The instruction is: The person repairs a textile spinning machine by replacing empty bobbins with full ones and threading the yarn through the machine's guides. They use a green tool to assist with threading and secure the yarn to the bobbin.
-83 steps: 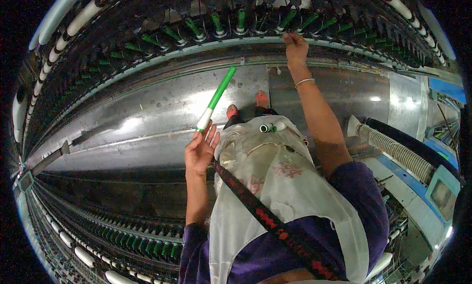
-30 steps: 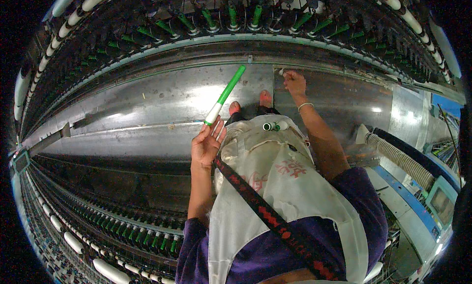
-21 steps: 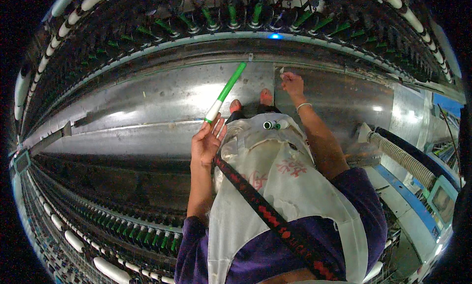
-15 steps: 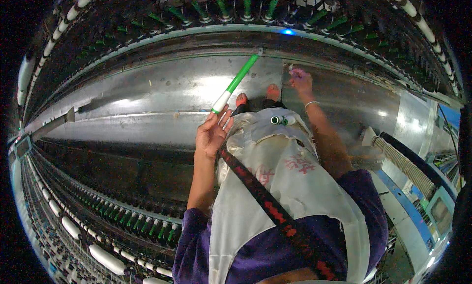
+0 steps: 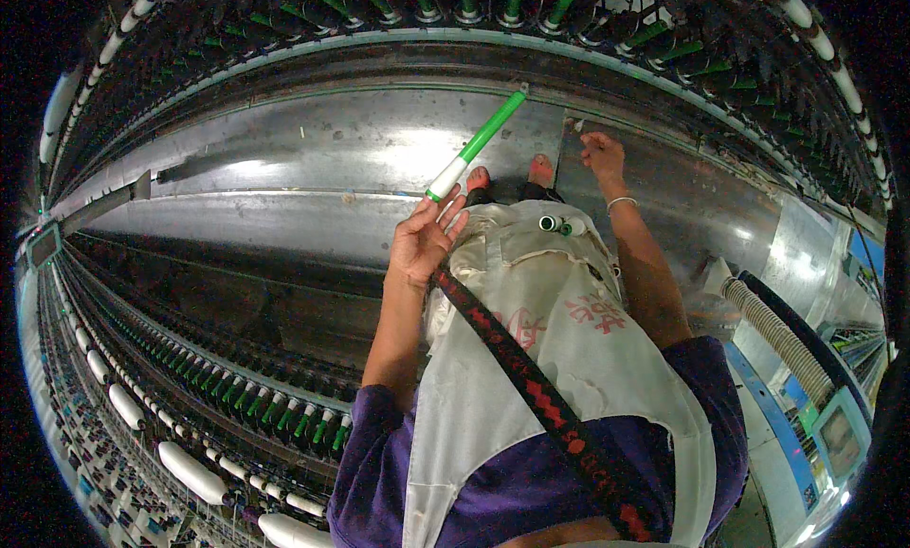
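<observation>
My left hand (image 5: 423,245) is turned palm up and grips the base of a long green bobbin (image 5: 489,132) between its thumb and fingertips. White yarn is wound round the bobbin's lower part, and its bare green end slants up and to the right. Apart from it, over the walkway at the right, my right hand (image 5: 605,157) has its fingers curled together. A small pale speck shows by those fingertips; whether they pinch it is unclear. In the pocket of my white apron (image 5: 531,254) sit bobbins with white and dark-green ends (image 5: 561,226).
A spinning frame with a row of green bobbins (image 5: 466,0) runs along the far side, and another row (image 5: 284,413) stands at the lower left. Between them lies a shiny metal walkway (image 5: 313,131). To the right are a ribbed hose (image 5: 777,335) and a screen panel (image 5: 841,432).
The whole view has shifted a little, so both hands and the bobbin appear farther right. The bobbin remains in my left hand. My right hand's fingers, blurred before, now show more clearly curled.
</observation>
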### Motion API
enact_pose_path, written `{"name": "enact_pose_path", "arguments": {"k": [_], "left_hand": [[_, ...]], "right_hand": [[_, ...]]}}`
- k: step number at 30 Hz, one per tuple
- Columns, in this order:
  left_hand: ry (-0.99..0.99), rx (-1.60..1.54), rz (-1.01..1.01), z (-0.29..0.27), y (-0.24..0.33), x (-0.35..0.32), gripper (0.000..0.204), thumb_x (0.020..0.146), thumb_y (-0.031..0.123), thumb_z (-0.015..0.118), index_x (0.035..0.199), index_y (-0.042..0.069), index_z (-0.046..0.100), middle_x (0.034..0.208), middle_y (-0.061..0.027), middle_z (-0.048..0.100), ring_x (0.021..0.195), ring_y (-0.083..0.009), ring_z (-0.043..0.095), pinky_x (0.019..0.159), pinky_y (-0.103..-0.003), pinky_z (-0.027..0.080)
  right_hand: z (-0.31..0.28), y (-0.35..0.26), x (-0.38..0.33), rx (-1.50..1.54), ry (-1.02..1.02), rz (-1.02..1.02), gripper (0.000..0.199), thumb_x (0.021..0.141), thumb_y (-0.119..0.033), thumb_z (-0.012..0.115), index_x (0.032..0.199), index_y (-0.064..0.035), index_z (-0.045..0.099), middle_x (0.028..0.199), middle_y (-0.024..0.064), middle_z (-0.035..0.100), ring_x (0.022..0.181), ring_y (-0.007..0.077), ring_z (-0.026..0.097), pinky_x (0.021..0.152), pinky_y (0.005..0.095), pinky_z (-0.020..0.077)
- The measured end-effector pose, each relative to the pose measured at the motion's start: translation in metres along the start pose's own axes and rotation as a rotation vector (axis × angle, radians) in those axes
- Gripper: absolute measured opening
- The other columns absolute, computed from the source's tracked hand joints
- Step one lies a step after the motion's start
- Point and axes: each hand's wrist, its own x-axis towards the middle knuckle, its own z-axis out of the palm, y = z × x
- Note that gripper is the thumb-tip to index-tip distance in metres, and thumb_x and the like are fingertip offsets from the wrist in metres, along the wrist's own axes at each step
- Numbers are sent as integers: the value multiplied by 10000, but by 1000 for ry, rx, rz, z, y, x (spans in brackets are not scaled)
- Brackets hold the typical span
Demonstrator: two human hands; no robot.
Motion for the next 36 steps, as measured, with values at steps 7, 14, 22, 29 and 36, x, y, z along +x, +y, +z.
{"name": "enact_pose_path", "arguments": {"k": [7, 14, 22, 29, 36], "left_hand": [[-12, 90, 21, 0, -1, -1, 513, 862, 169, 623, 1324, 30, 448, 1363, -163, 478, 1261, -304, 454, 1060, -446, 369], [-20, 89, 22, -1, -2, -2, 510, 853, 166, 632, 1311, 24, 460, 1365, -167, 475, 1266, -311, 449, 1062, -450, 366], [8, 3, -12, -1, -1, -1, 480, 852, 84, 601, 1309, 21, 467, 1349, -176, 486, 1251, -321, 463, 1039, -454, 387], [-5, 23, -6, -1, -2, 0, 476, 857, 106, 598, 1307, 25, 469, 1360, -179, 480, 1262, -319, 455, 1043, -451, 384], [-1, 18, -7, 1, -1, -2, 486, 855, 99, 597, 1315, 21, 460, 1350, -179, 487, 1253, -320, 464, 1039, -452, 390]], "right_hand": [[3, 8, 4, -4, -13, 33, 121, 893, -142, 625, 919, -35, 675, 663, 22, 614, 524, 78, 541, 474, 237, 461], [6, 20, 9, -211, 37, -25, 111, 882, -143, 631, 905, -44, 677, 661, 18, 614, 525, 89, 551, 460, 238, 445], [6, 29, 10, -95, -22, -158, 93, 868, -118, 627, 883, -41, 676, 642, 24, 618, 533, 91, 571, 456, 249, 470], [12, 21, 6, 34, 1, -10, 94, 872, -85, 608, 897, -25, 676, 638, 31, 619, 503, 84, 549, 454, 253, 474], [13, 14, 4, 62, -51, -41, 99, 873, -92, 611, 906, -22, 671, 618, 27, 599, 479, 86, 515, 454, 244, 444]]}}
